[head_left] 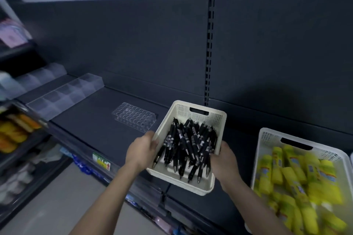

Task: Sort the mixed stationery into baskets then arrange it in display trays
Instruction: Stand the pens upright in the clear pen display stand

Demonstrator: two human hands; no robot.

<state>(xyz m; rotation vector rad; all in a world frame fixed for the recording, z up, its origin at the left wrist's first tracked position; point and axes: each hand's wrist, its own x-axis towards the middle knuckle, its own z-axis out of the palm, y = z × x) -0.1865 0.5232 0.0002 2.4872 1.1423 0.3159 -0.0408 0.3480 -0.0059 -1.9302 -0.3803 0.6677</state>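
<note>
Now both hands' fingers (154,142) clasp opposite sides of the pen basket (198,114).

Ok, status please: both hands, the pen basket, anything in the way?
Left hand and right hand each grip a side of the white basket. Black pens heaped inside. Clear holed tray beyond the left hand, nothing between.

White basket (198,114) — heaped black pens (188,144) — tilted, seemingly above shelf.
</note>
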